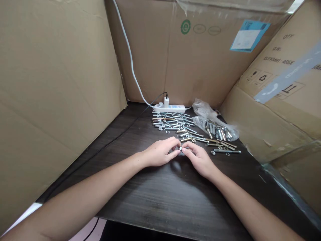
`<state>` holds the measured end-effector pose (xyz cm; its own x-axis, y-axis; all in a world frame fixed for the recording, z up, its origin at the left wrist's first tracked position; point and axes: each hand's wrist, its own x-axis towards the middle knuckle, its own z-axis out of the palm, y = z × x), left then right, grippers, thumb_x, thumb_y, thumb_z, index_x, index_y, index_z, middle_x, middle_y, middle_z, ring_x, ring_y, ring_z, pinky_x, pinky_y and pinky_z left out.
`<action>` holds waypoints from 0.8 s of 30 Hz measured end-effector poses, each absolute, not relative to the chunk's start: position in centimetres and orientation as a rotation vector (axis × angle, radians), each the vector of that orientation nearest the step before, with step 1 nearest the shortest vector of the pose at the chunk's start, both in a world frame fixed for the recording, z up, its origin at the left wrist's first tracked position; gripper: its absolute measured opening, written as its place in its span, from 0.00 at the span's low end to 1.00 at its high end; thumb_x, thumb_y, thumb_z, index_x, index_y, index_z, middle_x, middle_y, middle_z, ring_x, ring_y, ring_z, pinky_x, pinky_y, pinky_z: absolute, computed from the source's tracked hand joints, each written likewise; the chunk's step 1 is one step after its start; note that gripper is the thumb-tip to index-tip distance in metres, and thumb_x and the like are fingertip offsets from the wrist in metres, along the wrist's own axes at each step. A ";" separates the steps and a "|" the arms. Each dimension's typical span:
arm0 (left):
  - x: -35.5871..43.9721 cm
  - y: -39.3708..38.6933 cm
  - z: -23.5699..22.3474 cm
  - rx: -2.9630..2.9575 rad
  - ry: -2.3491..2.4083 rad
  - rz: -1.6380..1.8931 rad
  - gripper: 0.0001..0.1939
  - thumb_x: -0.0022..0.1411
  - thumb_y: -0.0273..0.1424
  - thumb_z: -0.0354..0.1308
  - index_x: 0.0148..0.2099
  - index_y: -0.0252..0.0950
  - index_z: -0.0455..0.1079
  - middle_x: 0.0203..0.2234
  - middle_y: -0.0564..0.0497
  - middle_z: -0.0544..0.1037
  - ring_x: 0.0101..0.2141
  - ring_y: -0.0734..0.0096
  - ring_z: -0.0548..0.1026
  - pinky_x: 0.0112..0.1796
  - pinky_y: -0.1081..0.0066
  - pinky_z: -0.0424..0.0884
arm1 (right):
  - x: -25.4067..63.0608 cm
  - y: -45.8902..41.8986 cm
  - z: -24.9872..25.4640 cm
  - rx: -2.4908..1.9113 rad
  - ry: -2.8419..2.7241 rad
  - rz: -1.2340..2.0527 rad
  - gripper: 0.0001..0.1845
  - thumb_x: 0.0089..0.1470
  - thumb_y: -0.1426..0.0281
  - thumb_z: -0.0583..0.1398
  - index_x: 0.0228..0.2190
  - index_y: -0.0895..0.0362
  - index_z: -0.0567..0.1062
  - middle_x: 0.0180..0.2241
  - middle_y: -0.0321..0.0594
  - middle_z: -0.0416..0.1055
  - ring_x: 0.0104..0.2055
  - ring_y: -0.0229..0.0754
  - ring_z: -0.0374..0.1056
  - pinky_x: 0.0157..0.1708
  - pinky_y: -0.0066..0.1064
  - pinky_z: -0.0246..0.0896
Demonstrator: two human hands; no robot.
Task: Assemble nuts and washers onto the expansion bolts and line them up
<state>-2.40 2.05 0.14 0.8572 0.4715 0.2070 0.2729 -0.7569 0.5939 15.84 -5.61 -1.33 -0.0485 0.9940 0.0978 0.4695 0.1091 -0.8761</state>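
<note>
Above the dark table, my left hand (162, 151) and my right hand (199, 158) meet fingertip to fingertip. Between them is a small shiny metal nut (180, 148), pinched by the thumb and fingers of my left hand. My right thumb and forefinger are closed on what looks like a thin bolt, mostly hidden by the fingers. Just beyond my hands lie brass-coloured sleeve anchors (186, 140) and rows of silver bolts (171, 124) with loose washers (168, 132). A long silver bolt (227, 151) rests to the right of my right hand.
A clear plastic bag (233, 131) holds several metal sleeves at the right. At the back a white power strip (173, 108) carries a plug, with a black cable (120, 135) running across the table's left side. Cardboard walls (150, 67) enclose the left, back and right.
</note>
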 end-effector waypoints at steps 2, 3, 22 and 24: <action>-2.4 2.0 0.2 2.468 0.537 0.479 0.07 0.66 0.33 0.48 0.44 0.39 0.62 0.37 0.53 0.68 0.33 0.74 0.67 0.35 0.73 0.64 | 15.9 -5.6 -1.4 -1.453 -1.626 0.874 0.12 0.57 0.62 0.53 0.31 0.57 0.70 0.26 0.35 0.65 0.29 0.37 0.60 0.30 0.28 0.54; -2.5 1.9 0.2 2.467 0.538 0.486 0.07 0.65 0.32 0.48 0.46 0.39 0.61 0.38 0.53 0.68 0.33 0.74 0.67 0.35 0.73 0.65 | 15.9 -5.6 -1.4 -1.451 -1.626 0.872 0.12 0.57 0.62 0.53 0.31 0.57 0.70 0.26 0.35 0.65 0.29 0.37 0.60 0.30 0.27 0.54; -2.5 1.6 0.6 2.433 0.551 0.561 0.13 0.62 0.30 0.51 0.49 0.38 0.59 0.43 0.50 0.65 0.35 0.73 0.67 0.38 0.71 0.66 | 15.6 -5.7 -1.1 -1.473 -1.608 0.854 0.11 0.55 0.63 0.54 0.32 0.57 0.69 0.22 0.32 0.60 0.24 0.35 0.53 0.27 0.27 0.50; -2.5 1.7 0.6 2.439 0.574 0.547 0.09 0.66 0.35 0.47 0.47 0.38 0.60 0.42 0.50 0.65 0.37 0.72 0.68 0.40 0.70 0.66 | 15.5 -5.7 -1.1 -1.475 -1.612 0.853 0.11 0.55 0.63 0.54 0.31 0.57 0.69 0.21 0.31 0.59 0.23 0.34 0.53 0.26 0.27 0.50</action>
